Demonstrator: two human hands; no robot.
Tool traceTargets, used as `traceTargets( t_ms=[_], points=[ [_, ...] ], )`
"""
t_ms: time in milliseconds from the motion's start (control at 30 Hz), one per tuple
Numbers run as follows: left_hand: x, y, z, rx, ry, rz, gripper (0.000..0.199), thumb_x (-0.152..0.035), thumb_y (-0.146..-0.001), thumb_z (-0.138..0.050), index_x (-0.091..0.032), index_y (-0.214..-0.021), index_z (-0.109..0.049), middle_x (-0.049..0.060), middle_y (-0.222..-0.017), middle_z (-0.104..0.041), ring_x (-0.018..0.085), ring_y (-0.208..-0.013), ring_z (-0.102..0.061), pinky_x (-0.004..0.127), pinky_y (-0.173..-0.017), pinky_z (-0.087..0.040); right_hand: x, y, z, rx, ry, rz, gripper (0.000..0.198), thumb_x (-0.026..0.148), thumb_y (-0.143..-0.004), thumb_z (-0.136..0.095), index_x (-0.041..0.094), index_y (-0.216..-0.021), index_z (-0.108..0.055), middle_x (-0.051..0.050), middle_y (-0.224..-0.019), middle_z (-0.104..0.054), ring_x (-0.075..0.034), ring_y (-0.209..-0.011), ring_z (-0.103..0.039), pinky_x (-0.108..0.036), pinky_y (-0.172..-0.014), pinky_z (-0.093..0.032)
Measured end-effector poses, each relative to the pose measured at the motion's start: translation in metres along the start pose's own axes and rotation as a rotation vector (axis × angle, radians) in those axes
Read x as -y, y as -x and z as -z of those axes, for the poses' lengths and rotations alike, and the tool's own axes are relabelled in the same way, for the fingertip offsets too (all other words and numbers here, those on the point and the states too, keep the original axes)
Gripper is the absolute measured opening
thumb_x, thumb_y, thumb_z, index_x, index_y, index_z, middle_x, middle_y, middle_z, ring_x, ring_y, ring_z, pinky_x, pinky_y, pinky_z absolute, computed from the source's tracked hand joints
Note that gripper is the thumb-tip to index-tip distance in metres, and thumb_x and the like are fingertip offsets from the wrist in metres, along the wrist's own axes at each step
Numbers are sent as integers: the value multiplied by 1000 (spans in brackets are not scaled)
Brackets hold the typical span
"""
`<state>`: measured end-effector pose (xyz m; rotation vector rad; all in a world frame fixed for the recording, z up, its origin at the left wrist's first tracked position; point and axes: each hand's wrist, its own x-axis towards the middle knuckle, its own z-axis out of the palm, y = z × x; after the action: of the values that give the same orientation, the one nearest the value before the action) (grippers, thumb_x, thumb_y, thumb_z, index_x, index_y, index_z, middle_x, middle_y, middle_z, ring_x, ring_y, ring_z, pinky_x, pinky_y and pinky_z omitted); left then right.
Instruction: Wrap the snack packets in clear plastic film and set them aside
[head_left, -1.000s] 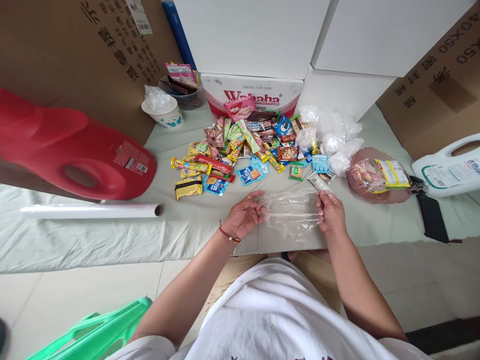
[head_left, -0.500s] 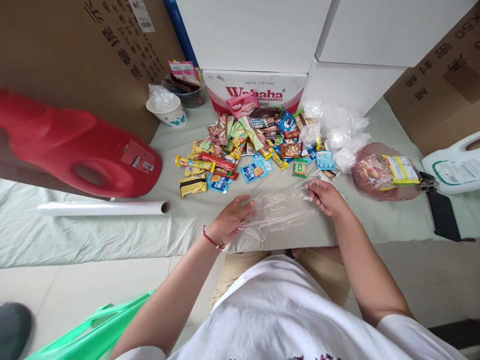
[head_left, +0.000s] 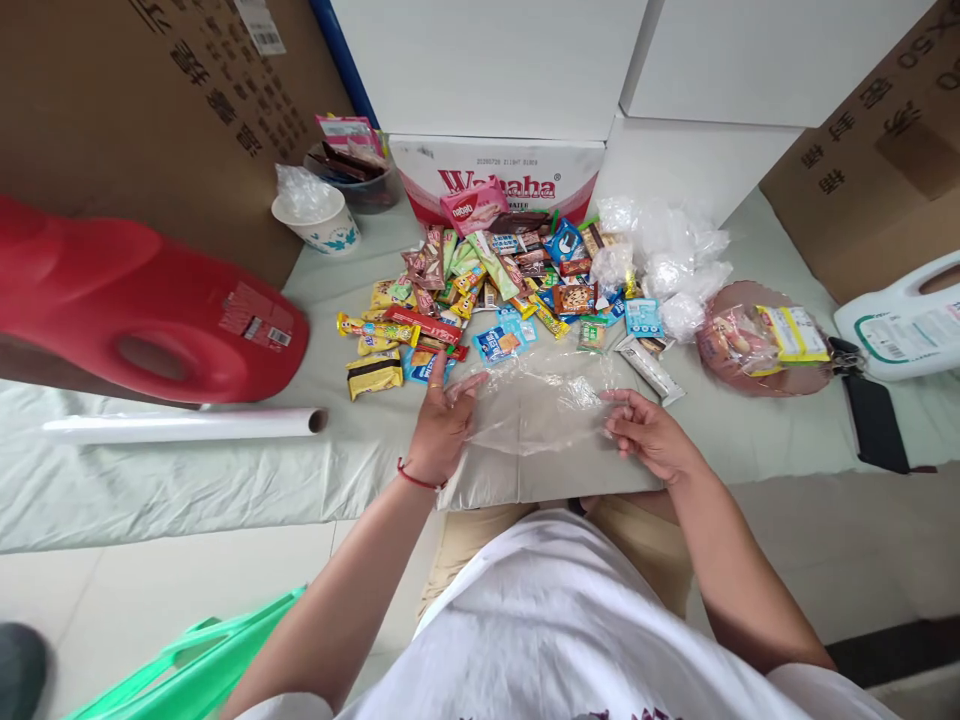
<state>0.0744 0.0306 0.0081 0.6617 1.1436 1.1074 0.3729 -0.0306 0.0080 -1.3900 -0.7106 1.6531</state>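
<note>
A thin sheet of clear plastic film [head_left: 536, 405] lies spread between my hands at the table's front edge. My left hand [head_left: 441, 425] rests at the film's left side, its fingers stretched apart and touching it. On the opposite side my right hand [head_left: 649, 432] pinches the film's edge between thumb and fingers. Just beyond the film lies a heap of small wrapped snacks [head_left: 499, 285], with a blue biscuit packet [head_left: 496, 345] close to its far edge. A white wrapped bar [head_left: 651, 370] is near my right fingertips.
Crumpled clear plastic bundles [head_left: 671, 260] sit right of the heap, beside a round container [head_left: 720, 375] of snacks. A white roll [head_left: 187, 426], red jug [head_left: 262, 350] and paper cup [head_left: 319, 225] stand left. A white bottle [head_left: 900, 335] and black phone [head_left: 876, 425] are right; boxes [head_left: 495, 60] stand behind.
The plastic film, bunched and stretched between both hands before, now lies flatter and wider. My left fingers have spread out, and the white bar is now more visible.
</note>
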Motion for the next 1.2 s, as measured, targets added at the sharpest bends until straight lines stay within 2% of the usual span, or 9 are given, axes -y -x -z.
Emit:
traceTargets(
  t_ms=[267,467,533,600,733,833,933,1100,1200],
  points=[
    [8,12,35,-93,-151,46,120,-7,-63,-78,-40,-161,-18,9,-137,-64,0,-46,-41,17,-40,-35,-24,47,34,-122,117,-84,60,35,-64,-92,22,-117,-66,9,-69,-56,-4,-41,-40,-18,-35,-38],
    [8,49,31,-473,-607,-368,45,-13,-76,-70,-26,-118,-62,2,-103,-69,10,-62,-52,24,-63,-47,-40,56,36,-162,234,-92,61,40,-66,-90,26,-118,-62,10,-72,-52,-7,-43,-44,-23,-37,-43],
    [5,57,11,-294,-700,-470,21,-15,-80,-66,-25,-98,-70,5,-92,-69,19,-78,-60,33,-81,-52,-39,51,38,-149,261,-74,60,40,-66,-88,26,-120,-62,10,-73,-52,-9,-47,-46,-23,-38,-42],
    [4,53,-15,59,-684,-455,14,-17,-81,-67,-26,-88,-75,9,-93,-72,28,-100,-64,43,-100,-49,-33,43,45,-118,320,-18,56,38,-68,-86,26,-119,-65,9,-71,-52,-10,-50,-46,-22,-40,-40],
    [16,3,-62,588,-704,-413,20,-17,-77,-72,-26,-93,-78,12,-110,-75,36,-139,-50,55,-126,-22,-8,20,72,-93,655,180,40,30,-72,-78,26,-112,-74,6,-64,-56,-13,-56,-48,-23,-52,-38],
    [31,-41,-84,802,-775,-424,23,-20,-77,-73,-27,-98,-79,11,-123,-75,35,-146,-46,55,-129,-8,17,11,94,-86,952,250,34,28,-76,-73,29,-110,-76,4,-62,-61,-16,-58,-52,-26,-57,-38],
    [44,-61,-85,822,-938,-482,30,-25,-85,-68,-30,-113,-77,10,-142,-67,34,-149,-44,57,-129,-5,37,16,111,-223,1057,407,21,35,-85,-69,28,-104,-77,-1,-77,-68,-19,-66,-59,-29,-65,-45],
    [54,-36,-50,607,-1316,-654,48,-33,-99,-50,-33,-146,-59,7,-162,-48,32,-155,-36,58,-128,-8,37,30,149,-929,1178,617,46,44,-92,-63,23,-133,-65,-14,-127,-62,-17,-69,-57,-37,-78,-52],
    [54,-18,-24,429,-1521,-715,51,-35,-103,-42,-30,-152,-54,10,-163,-46,33,-152,-41,61,-126,-17,25,26,180,-951,1382,566,38,48,-96,-60,22,-122,-70,-13,-118,-66,-22,-79,-59,-38,-78,-50]
  ],
)
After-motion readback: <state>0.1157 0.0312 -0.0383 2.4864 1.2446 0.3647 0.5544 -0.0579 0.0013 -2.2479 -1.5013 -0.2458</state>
